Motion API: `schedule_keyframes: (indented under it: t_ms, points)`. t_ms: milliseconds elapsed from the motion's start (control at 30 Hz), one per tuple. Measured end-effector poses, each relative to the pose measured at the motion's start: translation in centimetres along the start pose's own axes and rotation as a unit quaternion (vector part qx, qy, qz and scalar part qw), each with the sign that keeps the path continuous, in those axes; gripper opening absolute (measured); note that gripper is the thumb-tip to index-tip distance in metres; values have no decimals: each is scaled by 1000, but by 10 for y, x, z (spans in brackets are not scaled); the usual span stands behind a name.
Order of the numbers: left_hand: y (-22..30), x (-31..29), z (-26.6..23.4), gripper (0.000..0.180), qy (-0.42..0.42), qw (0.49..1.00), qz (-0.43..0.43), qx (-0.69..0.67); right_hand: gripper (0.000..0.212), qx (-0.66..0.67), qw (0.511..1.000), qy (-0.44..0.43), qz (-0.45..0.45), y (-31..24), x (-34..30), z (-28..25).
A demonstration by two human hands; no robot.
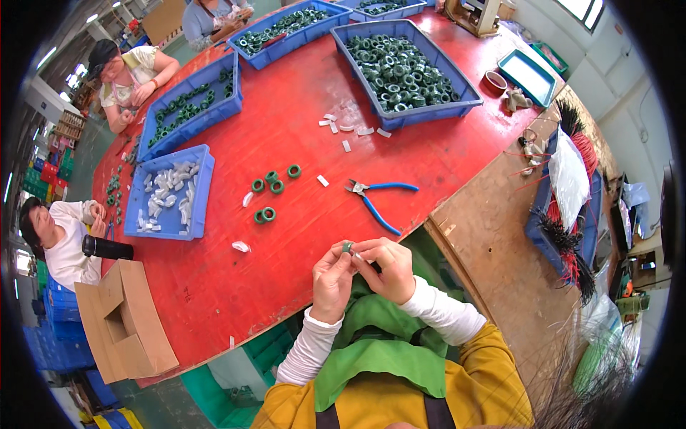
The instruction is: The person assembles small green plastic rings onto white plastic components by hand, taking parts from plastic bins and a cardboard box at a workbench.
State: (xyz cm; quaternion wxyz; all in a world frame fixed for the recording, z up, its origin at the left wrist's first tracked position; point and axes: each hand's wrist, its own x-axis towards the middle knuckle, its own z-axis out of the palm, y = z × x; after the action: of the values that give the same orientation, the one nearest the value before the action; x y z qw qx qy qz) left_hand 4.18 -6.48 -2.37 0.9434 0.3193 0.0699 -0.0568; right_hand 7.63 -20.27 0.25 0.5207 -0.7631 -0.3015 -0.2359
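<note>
Above the table's near edge, my two hands meet at a small green ring (347, 247). My left hand (331, 284) pinches the ring between its fingertips. Close against it, my right hand (389, 270) is closed, with a small pale piece showing at its fingertips; its kind is hard to make out. Diagonal cutters (386, 187) with blue handles lie beyond my hands, jaws slightly apart. Several loose green rings (276, 186) sit on the red tabletop (314, 236) to the left, with white plastic pieces (241, 247) scattered about them.
Blue trays of green rings (475, 100) stand at the back, and a blue tray of white pieces (202, 214) at the left. An open cardboard box (153, 322) rests at the left corner beside a black bottle (107, 248). Wire bundles (582, 150) lie right. Co-workers sit across.
</note>
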Motion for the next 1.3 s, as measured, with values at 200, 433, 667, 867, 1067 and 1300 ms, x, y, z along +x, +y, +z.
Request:
schedule_keyframes:
  t_ms: [200, 433, 667, 867, 1067, 1300]
  points:
    - [14, -8, -8, 22, 48, 991, 70, 107, 16, 8, 993, -115, -3, -4, 14, -10]
    - [40, -21, -12, 10, 69, 940, 179, 282, 12, -120, 965, -224, -66, 1, 26, -11]
    - [43, -24, -8, 9, 19, 910, 210, 358, 11, -143, 949, -278, -32, 6, 39, 35]
    - [64, -12, -52, 15, 155, 982, 70, 80, 74, -175, 948, -267, -18, 50, 51, -7]
    - [81, 3, -55, 15, 143, 986, 57, 65, 92, -392, 873, -274, 100, 67, 40, -37]
    - [90, 24, -54, 8, 78, 994, 68, -17, 65, -340, 899, -255, 103, 86, 52, -34]
